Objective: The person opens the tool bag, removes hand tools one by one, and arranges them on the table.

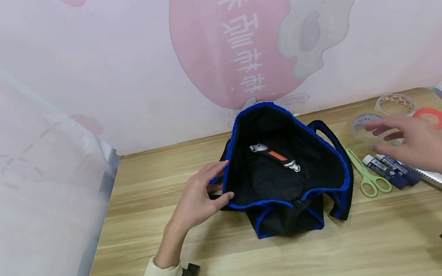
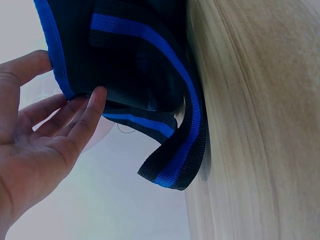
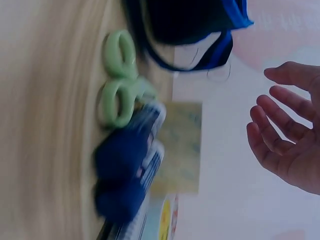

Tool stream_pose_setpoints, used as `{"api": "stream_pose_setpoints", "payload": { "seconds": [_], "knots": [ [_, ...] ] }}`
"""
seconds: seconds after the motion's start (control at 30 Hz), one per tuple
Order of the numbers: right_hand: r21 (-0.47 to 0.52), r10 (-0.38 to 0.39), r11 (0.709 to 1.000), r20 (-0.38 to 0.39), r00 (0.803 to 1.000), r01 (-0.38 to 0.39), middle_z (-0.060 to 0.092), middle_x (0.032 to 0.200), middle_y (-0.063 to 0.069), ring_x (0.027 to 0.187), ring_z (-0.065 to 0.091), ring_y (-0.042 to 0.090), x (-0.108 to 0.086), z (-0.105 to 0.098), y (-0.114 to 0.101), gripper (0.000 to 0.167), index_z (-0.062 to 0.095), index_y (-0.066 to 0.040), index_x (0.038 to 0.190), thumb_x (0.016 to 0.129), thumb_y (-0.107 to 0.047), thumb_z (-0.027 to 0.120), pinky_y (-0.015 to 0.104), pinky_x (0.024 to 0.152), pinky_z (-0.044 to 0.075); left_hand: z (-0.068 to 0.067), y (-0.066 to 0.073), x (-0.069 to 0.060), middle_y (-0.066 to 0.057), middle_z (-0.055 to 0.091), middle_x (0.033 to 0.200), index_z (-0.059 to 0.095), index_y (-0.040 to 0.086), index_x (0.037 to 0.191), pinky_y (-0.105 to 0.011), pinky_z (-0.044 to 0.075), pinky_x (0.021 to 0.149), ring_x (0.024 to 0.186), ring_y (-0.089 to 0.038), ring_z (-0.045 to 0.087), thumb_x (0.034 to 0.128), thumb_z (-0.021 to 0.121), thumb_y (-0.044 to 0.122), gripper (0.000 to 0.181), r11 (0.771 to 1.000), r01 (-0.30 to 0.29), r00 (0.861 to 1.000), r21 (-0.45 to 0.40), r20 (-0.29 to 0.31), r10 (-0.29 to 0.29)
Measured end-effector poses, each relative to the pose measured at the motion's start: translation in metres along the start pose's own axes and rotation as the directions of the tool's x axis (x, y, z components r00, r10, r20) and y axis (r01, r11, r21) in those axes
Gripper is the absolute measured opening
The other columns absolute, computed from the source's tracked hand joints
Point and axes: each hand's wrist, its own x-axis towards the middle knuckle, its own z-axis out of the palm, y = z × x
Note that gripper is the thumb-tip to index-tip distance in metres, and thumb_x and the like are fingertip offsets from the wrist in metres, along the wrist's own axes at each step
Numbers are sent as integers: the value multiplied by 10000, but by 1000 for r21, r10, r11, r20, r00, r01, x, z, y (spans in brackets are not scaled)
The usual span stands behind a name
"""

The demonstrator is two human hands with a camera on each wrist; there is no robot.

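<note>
A black tool bag [image 1: 277, 218] with blue trim stands on the table, its mouth spread wide. Inside lies a utility knife [image 1: 276, 158] with an orange-and-black handle. My left hand [image 1: 200, 199] holds the bag's left rim between thumb and fingers, seen also in the left wrist view beside a striped strap [image 2: 185, 135]. In the air right of the bag, my right hand [image 1: 417, 140] has loosely bent fingers and nothing in them. Near it are a clear tape roll [image 1: 363, 122], green scissors [image 1: 368, 177] and two blue glue sticks [image 1: 399, 170].
Behind the right hand lie another tape roll [image 1: 395, 103] and a red tape ring [image 1: 439, 117]. A spiral notebook [image 1: 438, 181] is partly hidden under the right forearm. A printed cloth backdrop [image 1: 141, 73] rises behind the wooden table [image 1: 137, 209].
</note>
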Motion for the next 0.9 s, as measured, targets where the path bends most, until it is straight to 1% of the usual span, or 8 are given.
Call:
{"api": "stream_pose_setpoints", "payload": {
  "seconds": [0.13, 0.27, 0.33, 0.37, 0.43, 0.53, 0.63, 0.9],
  "knots": [
    [43, 3, 999, 4, 1000, -3, 754, 1291, 186, 1020, 535, -214, 15, 9, -20, 451, 713, -41, 1355, 919, -53, 827, -49, 848, 445, 0, 0, -1, -184, 565, 1556, 522, 24, 1573, -467, 666, 926, 1216, -436, 693, 893, 842, -12, 753, 1000, -3, 1000, 5, -2, 3],
    [83, -21, 996, 16, 1000, 20, 742, 1327, 198, 1066, 724, 147, 29, 19, -41, 446, 702, -27, 1371, 939, -60, 810, -11, 855, 478, 0, 1, -1, -188, 566, 1556, 523, 42, 1577, -469, 667, 922, 1196, -429, 702, 895, 842, -6, 755, 1000, -6, 1000, 5, 0, 6],
    [86, -47, 995, 23, 999, 45, 748, 1317, 196, 1080, 734, 310, 36, 23, -50, 448, 701, -24, 1372, 939, -68, 810, 9, 857, 491, 0, 1, 0, -192, 567, 1553, 524, 52, 1579, -474, 667, 920, 1191, -421, 707, 894, 844, -5, 758, 1000, -7, 1000, 6, 0, 7],
    [92, -62, 994, 27, 998, 59, 748, 1314, 199, 1094, 730, 345, 39, 25, -54, 451, 699, -18, 1372, 939, -74, 811, 29, 859, 503, 0, 2, 0, -197, 567, 1552, 526, 58, 1579, -478, 667, 918, 1191, -417, 709, 894, 845, -2, 758, 1000, -8, 1000, 5, 0, 8],
    [100, -75, 992, 35, 997, 72, 752, 1318, 180, 1124, 729, 347, 44, 29, -62, 452, 700, -26, 1376, 943, -88, 813, 102, 877, 560, 0, 2, 0, -202, 568, 1550, 528, 60, 1578, -478, 668, 916, 1191, -415, 711, 895, 846, 2, 756, 1000, -9, 1000, 7, 0, 9],
    [112, -97, 990, 52, 994, 90, 749, 1326, 154, 1140, 728, 311, 51, 37, -71, 456, 694, -34, 1385, 949, -99, 814, 302, 904, 651, 0, 2, 0, -187, 570, 1550, 530, 66, 1578, -469, 668, 919, 1205, -419, 707, 898, 845, 8, 751, 1000, -5, 1000, 10, -1, 5],
    [138, -123, 984, 70, 990, 113, 748, 1311, 155, 1127, 728, 305, 57, 48, -76, 464, 689, -24, 1386, 942, -73, 817, 493, 894, 661, 0, 2, 0, -180, 574, 1547, 531, 58, 1575, -466, 669, 918, 1213, -417, 702, 897, 846, 7, 749, 1000, -8, 1000, 16, -2, 8],
    [190, -109, 979, 185, 977, 73, 722, 1323, 188, 1168, 712, 347, 74, 73, -87, 513, 644, -24, 1442, 959, -93, 804, 516, 965, 642, 0, 3, 0, -167, 580, 1548, 531, 54, 1575, -448, 674, 908, 1208, -353, 709, 887, 855, 5, 762, 999, -10, 1000, 38, -3, 10]
  ]
}}
